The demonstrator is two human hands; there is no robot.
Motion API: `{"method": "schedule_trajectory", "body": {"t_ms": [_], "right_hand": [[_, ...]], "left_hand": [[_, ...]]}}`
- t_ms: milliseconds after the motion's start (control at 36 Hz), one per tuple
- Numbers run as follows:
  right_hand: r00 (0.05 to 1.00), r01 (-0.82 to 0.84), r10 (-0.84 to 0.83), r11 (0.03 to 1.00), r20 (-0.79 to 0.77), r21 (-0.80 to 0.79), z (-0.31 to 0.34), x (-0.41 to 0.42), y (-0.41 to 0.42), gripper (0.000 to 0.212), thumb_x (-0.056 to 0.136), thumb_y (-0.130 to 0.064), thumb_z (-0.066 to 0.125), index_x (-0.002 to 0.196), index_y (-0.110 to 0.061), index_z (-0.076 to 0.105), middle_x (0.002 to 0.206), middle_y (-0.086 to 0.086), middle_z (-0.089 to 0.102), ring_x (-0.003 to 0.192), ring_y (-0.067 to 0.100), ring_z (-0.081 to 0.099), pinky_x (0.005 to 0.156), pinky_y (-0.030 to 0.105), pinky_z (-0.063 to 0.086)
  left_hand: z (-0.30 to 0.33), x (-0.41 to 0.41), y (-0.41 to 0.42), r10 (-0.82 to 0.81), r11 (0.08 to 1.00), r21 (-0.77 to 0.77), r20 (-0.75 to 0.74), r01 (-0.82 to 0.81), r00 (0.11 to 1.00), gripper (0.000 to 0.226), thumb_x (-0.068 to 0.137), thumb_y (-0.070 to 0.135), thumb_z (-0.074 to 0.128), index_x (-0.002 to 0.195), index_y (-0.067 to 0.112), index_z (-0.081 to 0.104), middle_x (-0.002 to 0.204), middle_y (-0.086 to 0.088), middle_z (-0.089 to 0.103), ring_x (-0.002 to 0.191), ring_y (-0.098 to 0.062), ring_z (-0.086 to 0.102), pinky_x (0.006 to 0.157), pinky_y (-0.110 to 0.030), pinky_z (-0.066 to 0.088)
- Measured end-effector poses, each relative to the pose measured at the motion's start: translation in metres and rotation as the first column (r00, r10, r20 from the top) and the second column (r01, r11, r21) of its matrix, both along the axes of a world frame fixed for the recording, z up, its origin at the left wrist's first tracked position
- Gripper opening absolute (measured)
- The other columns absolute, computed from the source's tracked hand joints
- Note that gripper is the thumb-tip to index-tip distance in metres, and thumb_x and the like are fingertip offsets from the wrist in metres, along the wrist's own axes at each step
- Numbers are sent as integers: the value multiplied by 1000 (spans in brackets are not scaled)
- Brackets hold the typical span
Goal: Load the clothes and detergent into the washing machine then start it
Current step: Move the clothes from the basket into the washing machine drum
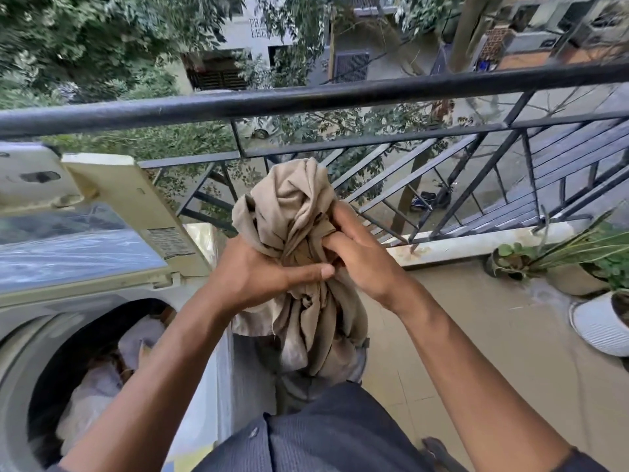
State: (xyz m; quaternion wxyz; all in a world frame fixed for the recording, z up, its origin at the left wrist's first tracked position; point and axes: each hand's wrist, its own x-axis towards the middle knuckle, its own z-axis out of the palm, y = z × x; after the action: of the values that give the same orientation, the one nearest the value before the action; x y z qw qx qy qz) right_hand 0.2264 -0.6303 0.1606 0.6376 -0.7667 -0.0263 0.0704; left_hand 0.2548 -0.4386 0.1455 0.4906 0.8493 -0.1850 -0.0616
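Both hands gripped a bunched beige garment (pixel 299 233) in mid-air, above and to the right of the washing machine (pixel 30 321); left hand (pixel 252 270) had its fingers curled round the lower bundle with the thumb laid across the front; right hand (pixel 360 253) pinched folds on the right side, fingers tucked into the cloth; a loose tail of the garment hung down toward the person's dark shorts (pixel 333 434). The drum opening (pixel 85 376) sat lower left with pale clothes (pixel 102 379) already inside; the lid (pixel 78 247) was propped up behind it. No detergent in view; cannot tell where it was.

Risks, as a guess: the hanging tail could snag on the machine's rim or trail outside the opening when dropped in, because the bundle was loosely gathered; a slack grip could let it fall to the balcony floor (pixel 459 335); a swing too far forward would bring it close to the black railing (pixel 306 97), with a street drop behind.

Around: potted plants (pixel 578 264) and a white ribbed pot (pixel 599 325) at the right, well apart from the hands; the raised lid edge stood just left of the garment and could catch it on the way over.
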Motion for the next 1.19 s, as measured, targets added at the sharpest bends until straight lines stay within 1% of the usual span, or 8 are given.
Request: {"method": "schedule_trajectory", "body": {"t_ms": [139, 250, 389, 500, 722, 861, 972, 1194], "right_hand": [[988, -122, 124, 992, 95, -26, 6, 1, -4, 27, 96, -20, 46, 116, -19, 64, 118, 3, 64, 119, 23, 58, 106, 47, 45], [976, 175, -192, 972, 103, 154, -12, 0, -1, 30, 81, -6, 51, 97, -29, 62, 100, 18, 63, 89, 27, 64, 73, 33, 52], [978, 183, -200, 960, -61, -213, -71, -9, -17, 28, 71, -15, 58, 94, -31, 64, 90, -14, 70, 81, 6, 65, 71, 27, 48], [967, -46, -82, 877, -243, -479, -115, -19, -20, 31, 66, -36, 56, 96, -35, 64, 97, -2, 73, 91, 21, 69, 66, 27, 49], [912, -207, -153, 629, -380, -749, -195, -29, -35, 12, 87, -32, 64, 92, -21, 61, 107, 8, 72, 98, 33, 68, 66, 30, 43], [950, -90, -220, 486, -222, -869, -165, -2, -53, 19, 90, -27, 53, 98, -18, 68, 110, 10, 70, 104, 36, 68, 71, 34, 46], [971, 148, -238, 640, -11, -754, -80, 29, -60, 23, 92, -22, 50, 79, -9, 63, 83, 13, 69, 84, 37, 67, 65, 40, 52], [880, 380, -259, 886, 399, -264, 54, 33, -45, 20, 81, -16, 47, 72, -2, 58, 65, 18, 60, 60, 32, 56, 53, 51, 47]], "left_hand": [[-11, -2, -6, 367, 921, -145, 10, -362, 930, 52, 60, 67, 90, 108, 57, 71, 97, 41, 71, 95, 23, 65, 75, -4, 52], [-7, 6, -5, 486, 858, -163, -54, -488, 872, 87, 55, 75, 88, 132, 40, 66, 104, 28, 75, 96, 19, 67, 77, -11, 55], [13, 6, 0, 570, 793, -207, -82, -574, 817, 44, 54, 68, 90, 85, 80, 61, 82, 54, 62, 85, 32, 58, 69, 1, 46], [23, 8, 7, 597, 759, -250, -101, -601, 796, 58, 51, 73, 89, 103, 61, 68, 90, 46, 67, 91, 25, 62, 80, -14, 53], [48, 10, 19, 647, 738, -204, -56, -643, 761, 58, 45, 83, 85, 93, 57, 67, 91, 39, 66, 95, 20, 62, 82, -13, 50], [45, 10, 27, 664, 743, -107, -4, -661, 748, 94, 48, 85, 81, 128, 37, 71, 120, 18, 71, 121, -11, 65, 99, -31, 54], [32, 10, 30, 647, 757, -83, -51, -648, 761, 84, 50, 83, 82, 121, 39, 74, 112, 25, 73, 119, -11, 67, 98, -33, 56], [18, 10, 29, 629, 768, -98, -67, -632, 775, 44, 62, 76, 84, 99, 59, 66, 84, 51, 57, 99, 15, 59, 76, -2, 42]]}}
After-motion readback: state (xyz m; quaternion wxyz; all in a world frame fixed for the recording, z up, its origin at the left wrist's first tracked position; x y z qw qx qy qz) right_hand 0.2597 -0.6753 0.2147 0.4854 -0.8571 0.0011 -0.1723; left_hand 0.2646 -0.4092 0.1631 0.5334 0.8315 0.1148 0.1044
